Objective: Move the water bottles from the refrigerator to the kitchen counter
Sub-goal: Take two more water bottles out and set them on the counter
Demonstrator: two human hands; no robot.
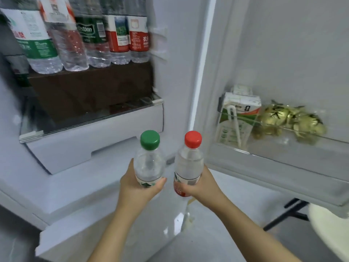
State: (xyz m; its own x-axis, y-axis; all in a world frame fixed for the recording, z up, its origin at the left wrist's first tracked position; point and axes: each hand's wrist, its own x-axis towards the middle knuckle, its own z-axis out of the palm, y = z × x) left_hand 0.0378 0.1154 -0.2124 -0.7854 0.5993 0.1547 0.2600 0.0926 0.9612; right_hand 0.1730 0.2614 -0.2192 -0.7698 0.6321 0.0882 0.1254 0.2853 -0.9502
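Note:
My left hand [140, 188] grips a clear water bottle with a green cap [149, 159], held upright in front of the open refrigerator. Beside it, my right hand [200, 188] grips a water bottle with a red cap [188, 163] and a red label, also upright. The two bottles stand side by side, a small gap between them. Several more water bottles [75, 38] with green, red and white labels stand in a row on the refrigerator shelf [90, 118] at the upper left.
A white drawer [94, 140] sits below the shelf. The open refrigerator door [283, 53] on the right holds a carton [238, 118] and gold-wrapped items [290, 120] in its bin. A white stool [328, 229] stands at the lower right on the grey floor.

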